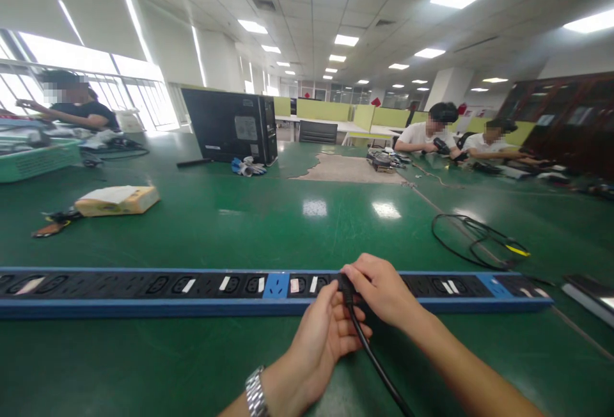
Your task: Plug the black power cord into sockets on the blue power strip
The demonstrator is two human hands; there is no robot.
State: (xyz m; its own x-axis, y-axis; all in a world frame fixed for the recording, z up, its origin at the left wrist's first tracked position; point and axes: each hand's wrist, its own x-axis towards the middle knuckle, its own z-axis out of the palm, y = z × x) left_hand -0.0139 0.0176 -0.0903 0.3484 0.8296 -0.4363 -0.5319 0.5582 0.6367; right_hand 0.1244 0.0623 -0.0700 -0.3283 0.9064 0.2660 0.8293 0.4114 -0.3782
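Note:
A long blue power strip with black sockets lies across the green table in front of me. My right hand pinches a black plug at a socket near the strip's middle. My left hand, with a metal watch on the wrist, holds the plug's black cable just below the plug and rests against the strip's front edge. The cable runs down toward me between my forearms.
A coiled black cable lies at the right. A tan box sits at the left, a black computer case at the back, a green basket far left. Three people sit at the table's far sides.

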